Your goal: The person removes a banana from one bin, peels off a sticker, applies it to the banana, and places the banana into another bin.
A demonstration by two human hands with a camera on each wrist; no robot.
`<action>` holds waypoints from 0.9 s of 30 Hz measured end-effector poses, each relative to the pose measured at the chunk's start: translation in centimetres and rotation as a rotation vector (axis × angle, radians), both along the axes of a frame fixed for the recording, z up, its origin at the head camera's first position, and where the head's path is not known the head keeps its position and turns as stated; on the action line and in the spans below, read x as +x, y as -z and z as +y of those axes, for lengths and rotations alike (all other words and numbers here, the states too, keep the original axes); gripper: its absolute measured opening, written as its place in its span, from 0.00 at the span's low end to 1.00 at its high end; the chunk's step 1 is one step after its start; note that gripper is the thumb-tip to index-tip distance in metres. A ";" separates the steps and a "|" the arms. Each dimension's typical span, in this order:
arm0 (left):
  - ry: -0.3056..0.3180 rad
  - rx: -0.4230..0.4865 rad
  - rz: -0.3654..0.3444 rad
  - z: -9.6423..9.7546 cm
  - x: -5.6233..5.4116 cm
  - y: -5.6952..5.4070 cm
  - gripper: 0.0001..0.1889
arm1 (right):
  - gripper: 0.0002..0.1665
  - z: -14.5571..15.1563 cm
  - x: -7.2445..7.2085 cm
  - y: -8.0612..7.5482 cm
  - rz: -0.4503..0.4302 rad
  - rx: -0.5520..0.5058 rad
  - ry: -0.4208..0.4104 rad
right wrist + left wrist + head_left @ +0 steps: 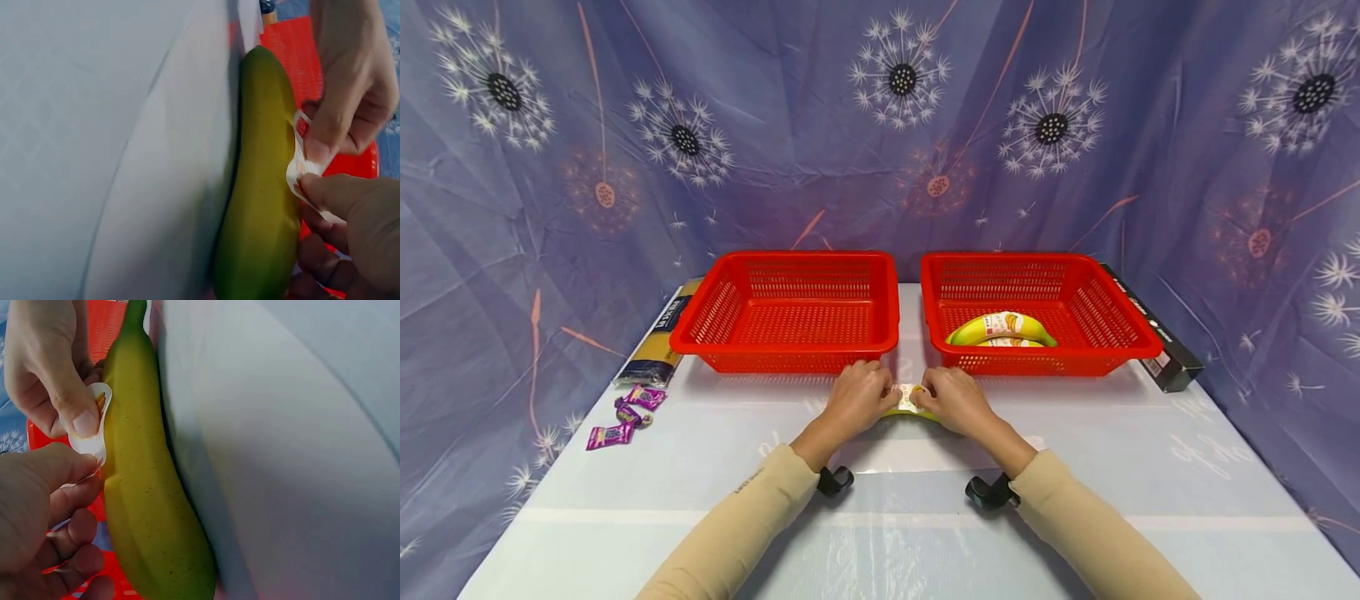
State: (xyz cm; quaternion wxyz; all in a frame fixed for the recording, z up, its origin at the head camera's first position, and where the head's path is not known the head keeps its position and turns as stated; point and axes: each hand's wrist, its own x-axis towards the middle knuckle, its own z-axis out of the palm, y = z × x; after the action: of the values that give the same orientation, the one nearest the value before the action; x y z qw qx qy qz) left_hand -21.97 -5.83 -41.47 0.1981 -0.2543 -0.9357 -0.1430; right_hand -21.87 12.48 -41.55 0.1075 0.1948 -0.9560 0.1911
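A single yellow-green banana [140,469] lies on the white table, in front of the gap between two red baskets. Along its side is a white printed label [906,398], bent outward and partly covered by fingers. My left hand [859,393] pinches the label on one side with thumb and index finger. Close beside it, my right hand [955,398] pinches the same label on the other side. In both wrist views the thumbs almost meet on the label [302,167]. Whether the label still sticks to the peel behind the fingers is hidden.
Bananas with printed labels [1000,323] lie in the right red basket [1127,342]. The left red basket [790,360] stands beside it. At far left are a yellow and dark-blue pack [658,342] and purple-wrapped candies [612,436]. A black box [1172,367] lies at right.
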 end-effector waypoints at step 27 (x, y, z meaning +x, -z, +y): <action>0.007 0.118 -0.451 -2.1 0.8 -0.1 0.17 | 0.17 1.7 -0.1 1.3 -0.243 -0.145 -0.041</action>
State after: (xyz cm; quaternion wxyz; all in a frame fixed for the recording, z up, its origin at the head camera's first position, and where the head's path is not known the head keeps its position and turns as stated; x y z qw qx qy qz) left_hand -21.17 -7.92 -41.34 -0.0018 -0.2069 -0.9455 -0.2514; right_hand -22.02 14.19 -42.81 0.0007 0.1814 -0.9415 0.2841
